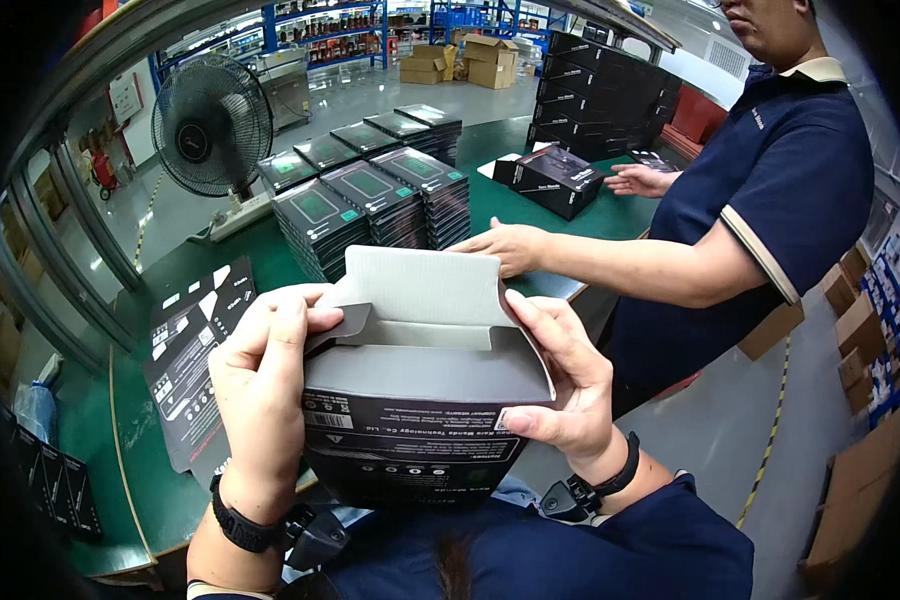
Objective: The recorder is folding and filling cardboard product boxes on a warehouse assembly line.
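A black printed cardboard box (410,440) is held up in front of me, its end open and the pale grey inside of its top flap (425,285) standing up. My left hand (270,375) grips its left side, fingers at the small side flap (345,325). On the right side, my right hand (565,385) holds the box with the thumb on the printed face and the fingers behind the edge. Whatever lies inside the box is hidden. Flat unfolded black cartons (195,370) lie on the green table to the left of my left hand.
Several stacks of thin black packages (370,190) stand on the green table (175,255) beyond the box. A co-worker (770,190) at the right reaches one hand toward them, the other near a black box (555,180). A fan (210,125) stands at the far left; black boxes (600,95) are piled behind.
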`<control>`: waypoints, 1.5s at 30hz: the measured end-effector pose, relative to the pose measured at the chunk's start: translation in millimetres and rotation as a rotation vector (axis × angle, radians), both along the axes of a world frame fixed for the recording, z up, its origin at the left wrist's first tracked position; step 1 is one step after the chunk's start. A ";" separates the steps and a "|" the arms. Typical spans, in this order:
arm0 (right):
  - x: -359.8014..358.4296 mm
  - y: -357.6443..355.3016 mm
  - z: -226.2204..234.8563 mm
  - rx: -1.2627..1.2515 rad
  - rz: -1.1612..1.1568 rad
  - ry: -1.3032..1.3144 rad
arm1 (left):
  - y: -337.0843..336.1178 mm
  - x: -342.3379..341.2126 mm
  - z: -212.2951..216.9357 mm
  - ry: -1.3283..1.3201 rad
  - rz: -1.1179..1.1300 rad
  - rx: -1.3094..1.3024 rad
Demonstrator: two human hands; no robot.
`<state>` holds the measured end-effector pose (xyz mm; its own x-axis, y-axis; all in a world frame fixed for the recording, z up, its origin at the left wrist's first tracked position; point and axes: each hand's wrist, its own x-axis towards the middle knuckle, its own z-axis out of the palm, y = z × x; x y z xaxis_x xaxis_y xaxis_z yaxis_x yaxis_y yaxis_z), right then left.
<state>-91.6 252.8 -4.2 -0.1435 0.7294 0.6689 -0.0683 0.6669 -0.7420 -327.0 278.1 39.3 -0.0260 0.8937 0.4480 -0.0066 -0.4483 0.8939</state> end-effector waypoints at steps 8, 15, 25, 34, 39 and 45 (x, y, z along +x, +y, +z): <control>4.3 -2.6 -8.8 0.058 -0.084 -0.021 | 9.0 0.1 -2.6 0.100 -0.394 -0.164; 5.7 -7.6 -11.5 0.050 -0.091 0.023 | 0.9 7.1 0.2 0.108 -0.286 -0.181; 3.6 9.4 -19.6 -0.090 0.037 0.027 | 7.2 3.5 -3.5 0.308 -0.300 -0.141; 0.0 2.3 4.1 0.122 -0.151 0.030 | 8.3 9.2 9.1 0.116 -0.120 -0.090; -1.8 0.2 1.6 0.283 -0.089 0.062 | 9.9 7.6 12.3 0.039 -0.079 -0.097; 3.2 1.4 7.5 -0.212 0.418 0.286 | 10.7 5.9 19.1 0.042 0.015 0.060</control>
